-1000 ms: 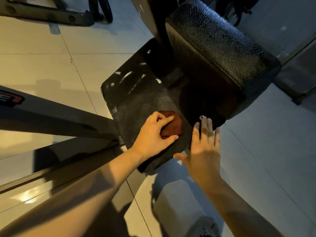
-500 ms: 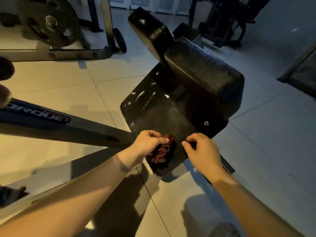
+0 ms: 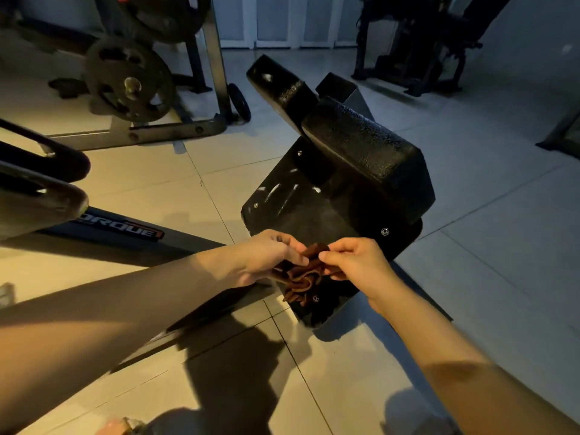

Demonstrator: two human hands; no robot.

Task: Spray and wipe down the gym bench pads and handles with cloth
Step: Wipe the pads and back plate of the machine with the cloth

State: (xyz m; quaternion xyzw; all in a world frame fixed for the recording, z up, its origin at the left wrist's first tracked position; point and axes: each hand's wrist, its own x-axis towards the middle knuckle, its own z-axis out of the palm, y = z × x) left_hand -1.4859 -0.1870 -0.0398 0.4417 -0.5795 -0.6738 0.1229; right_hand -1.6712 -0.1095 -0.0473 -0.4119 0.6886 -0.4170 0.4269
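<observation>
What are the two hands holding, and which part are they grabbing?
A crumpled reddish-brown cloth. The left hand pinches its upper left part, and the right hand pinches its upper right edge. The rest hangs bunched below.

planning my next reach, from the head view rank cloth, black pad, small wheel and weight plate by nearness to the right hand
From the right hand:
1. cloth, pinched in its fingers, just left
2. black pad, beyond it, up right
3. small wheel, back left
4. weight plate, farthest back left
</observation>
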